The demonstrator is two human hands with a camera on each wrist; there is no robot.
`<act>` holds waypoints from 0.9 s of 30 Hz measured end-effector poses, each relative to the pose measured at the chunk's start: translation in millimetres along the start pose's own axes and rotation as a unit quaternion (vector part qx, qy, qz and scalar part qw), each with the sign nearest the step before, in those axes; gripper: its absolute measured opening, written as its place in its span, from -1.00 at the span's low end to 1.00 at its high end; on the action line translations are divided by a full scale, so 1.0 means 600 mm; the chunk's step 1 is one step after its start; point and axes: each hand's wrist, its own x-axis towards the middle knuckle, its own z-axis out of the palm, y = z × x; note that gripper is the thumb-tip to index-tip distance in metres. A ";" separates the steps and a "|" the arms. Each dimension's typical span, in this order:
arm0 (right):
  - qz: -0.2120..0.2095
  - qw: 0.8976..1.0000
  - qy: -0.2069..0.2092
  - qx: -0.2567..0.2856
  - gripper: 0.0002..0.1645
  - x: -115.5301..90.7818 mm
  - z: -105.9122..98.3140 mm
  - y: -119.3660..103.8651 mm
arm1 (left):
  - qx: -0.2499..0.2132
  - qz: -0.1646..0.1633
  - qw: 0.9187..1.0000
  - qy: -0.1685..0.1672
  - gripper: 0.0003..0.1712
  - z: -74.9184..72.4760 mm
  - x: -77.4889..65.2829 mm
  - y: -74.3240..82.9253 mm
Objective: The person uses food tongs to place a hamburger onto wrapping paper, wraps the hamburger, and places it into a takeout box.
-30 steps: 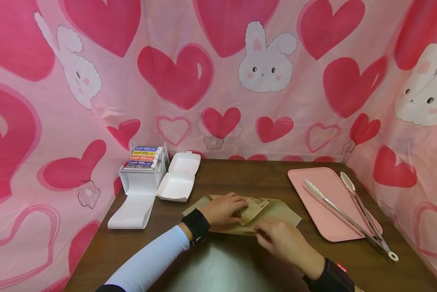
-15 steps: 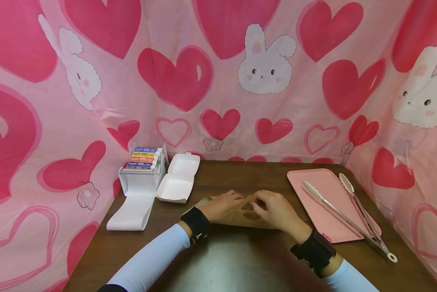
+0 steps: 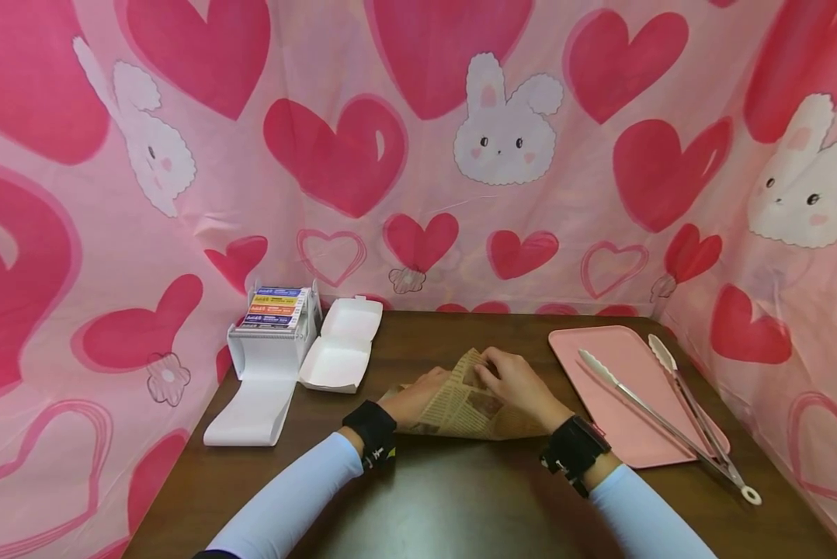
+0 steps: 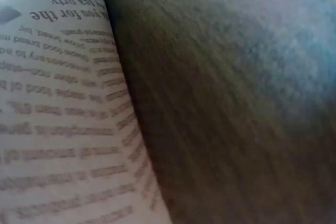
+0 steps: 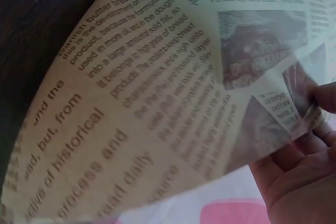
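Note:
A brown sheet of newsprint-patterned wrapping paper (image 3: pixel 470 411) lies at the middle of the table, its near part lifted and folded up. My right hand (image 3: pixel 519 384) pinches the raised edge; in the right wrist view the thumb and fingers (image 5: pixel 294 187) hold the sheet from both sides. My left hand (image 3: pixel 415 400) is at the paper's left part, its fingers mostly hidden behind the raised fold, so their grip does not show. Only printed paper (image 4: pixel 58 129) and the blurred dark tabletop show in the left wrist view. Whatever lies inside the fold is hidden.
An open white clamshell box (image 3: pixel 342 349) stands at the back left, beside a label dispenser (image 3: pixel 272 326) with a white strip hanging out. To the right, metal tongs (image 3: pixel 663 411) lie across a pink tray (image 3: pixel 610 349). A heart-patterned cloth (image 3: pixel 418 155) encloses the table.
My right hand has moved up and away from me, lifting the near side of the paper and folding it back over the sheet. My left hand has stayed about where it was.

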 end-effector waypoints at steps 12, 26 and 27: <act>0.044 0.998 -0.025 -0.022 -0.85 0.012 0.019 0.001 | 0.020 0.001 1.000 0.006 -0.44 0.003 -0.004 -0.007; 0.053 0.998 -0.016 -0.032 -0.83 0.021 0.040 0.020 | -0.125 -0.116 0.980 0.100 -0.73 -0.008 -0.006 -0.011; 0.054 0.998 -0.017 -0.031 -0.83 0.022 0.041 0.020 | -0.129 -0.114 0.980 0.100 -0.72 -0.009 -0.007 -0.010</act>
